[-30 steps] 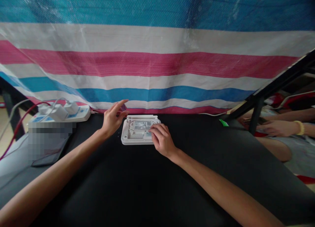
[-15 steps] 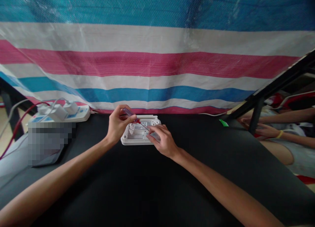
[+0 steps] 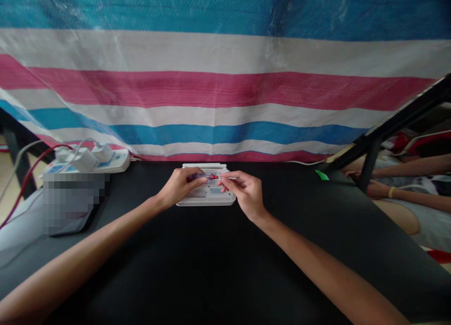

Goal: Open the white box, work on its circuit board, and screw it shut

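Observation:
A screwdriver (image 3: pixel 213 177) with a clear purplish handle and a red collar lies nearly level in the air between my two hands. My left hand (image 3: pixel 181 183) is closed around its handle. The fingers of my right hand (image 3: pixel 249 193) pinch at the metal shaft near the tip; whether they also hold something small cannot be made out. Beneath both hands a white plastic device housing (image 3: pixel 207 202) rests on the black table, showing a vented grid and a label. Its upper middle is partly hidden by the hands and the screwdriver.
At the back left, a white power strip (image 3: pixel 120 161) holds several plugs and cables. A dark flat object, partly pixelated, (image 3: pixel 75 207) lies in front of it. A small green piece (image 3: pixel 322 175) is on the table's right. Striped sheeting (image 3: pixel 211 92) hangs behind; another person's arms (image 3: pixel 405 193) show at far right.
The screwdriver has swung from slanting down into the housing to nearly level. My right hand has shifted right and up along the shaft, while my left hand has turned and lowered slightly.

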`<state>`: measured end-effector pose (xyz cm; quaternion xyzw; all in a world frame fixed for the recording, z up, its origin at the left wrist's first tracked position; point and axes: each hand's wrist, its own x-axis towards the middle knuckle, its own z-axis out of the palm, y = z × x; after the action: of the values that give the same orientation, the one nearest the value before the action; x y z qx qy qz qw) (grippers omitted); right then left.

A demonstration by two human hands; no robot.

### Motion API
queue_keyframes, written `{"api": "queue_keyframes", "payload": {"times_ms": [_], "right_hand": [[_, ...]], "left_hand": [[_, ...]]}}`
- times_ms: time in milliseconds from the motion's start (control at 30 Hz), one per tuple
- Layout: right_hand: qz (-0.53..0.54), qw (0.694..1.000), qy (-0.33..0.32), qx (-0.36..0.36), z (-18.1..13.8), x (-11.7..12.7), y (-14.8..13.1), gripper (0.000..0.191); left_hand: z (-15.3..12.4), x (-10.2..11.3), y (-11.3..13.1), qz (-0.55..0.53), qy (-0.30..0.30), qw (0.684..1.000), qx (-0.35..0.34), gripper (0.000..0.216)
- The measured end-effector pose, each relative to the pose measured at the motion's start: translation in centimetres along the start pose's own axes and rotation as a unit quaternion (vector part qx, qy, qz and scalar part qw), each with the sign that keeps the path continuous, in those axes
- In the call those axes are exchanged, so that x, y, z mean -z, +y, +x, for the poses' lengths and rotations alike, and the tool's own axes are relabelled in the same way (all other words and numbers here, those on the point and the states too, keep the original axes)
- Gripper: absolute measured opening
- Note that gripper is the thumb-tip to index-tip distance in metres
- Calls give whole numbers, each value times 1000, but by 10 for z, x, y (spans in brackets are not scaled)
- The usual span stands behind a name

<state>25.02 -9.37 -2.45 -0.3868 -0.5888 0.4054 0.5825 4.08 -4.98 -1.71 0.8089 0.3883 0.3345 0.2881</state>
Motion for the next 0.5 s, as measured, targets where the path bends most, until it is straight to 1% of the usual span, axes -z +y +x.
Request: {"api": "queue_keyframes", "payload": {"times_ms": [67, 133, 267, 500], "right_hand": [[41, 999, -4, -22, 1, -2, -1, 25], [54, 998, -10, -21, 2, -3, 0, 28], [29, 1000, 4, 2, 2, -3, 1, 26], [18, 999, 28, 5, 1, -4, 3, 28]], "left_hand": [[0, 0, 3, 22, -25, 999, -20, 36], [-1, 1, 6, 29, -35, 999, -25, 37], [0, 2, 12, 26, -51, 998, -26, 37], [0, 1, 15, 25, -64, 997, -24, 35]]}}
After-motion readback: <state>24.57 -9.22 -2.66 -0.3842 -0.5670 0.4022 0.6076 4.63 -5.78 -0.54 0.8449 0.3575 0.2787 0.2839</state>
